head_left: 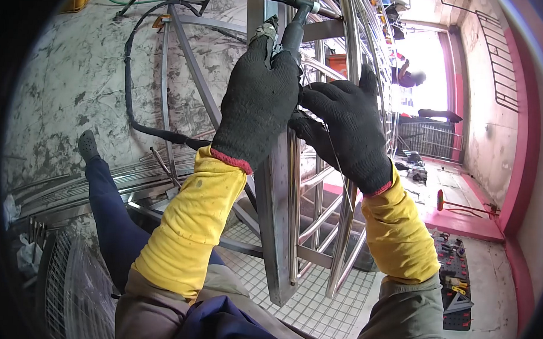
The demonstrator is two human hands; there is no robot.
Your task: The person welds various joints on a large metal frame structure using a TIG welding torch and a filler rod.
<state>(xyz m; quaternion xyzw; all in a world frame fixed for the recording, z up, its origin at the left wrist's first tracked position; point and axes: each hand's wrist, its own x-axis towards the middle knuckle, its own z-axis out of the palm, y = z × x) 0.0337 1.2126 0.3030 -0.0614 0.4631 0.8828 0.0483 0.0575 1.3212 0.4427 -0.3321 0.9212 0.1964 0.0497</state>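
In a black knit glove, my left hand [259, 97] is closed round the handle of a TIG welding torch [294, 37], whose long black back cap points left. My right hand [351, 124], gloved the same way, pinches a thin filler rod [339, 163] that slants down past the wrist. The two hands nearly meet over a welded metal frame. A grey square steel beam [275, 229] of this frame runs towards me, with shiny stainless tubes [340, 249] alongside it. The torch tip and the spot beneath the fingers are hidden.
A black cable [128, 87] loops across the stained floor on the left. Long metal bars [55, 192] lie near my leg. At right are a tool board [457, 283] and a pink door frame [516, 178]. Another person [409, 77] is by the bright opening.
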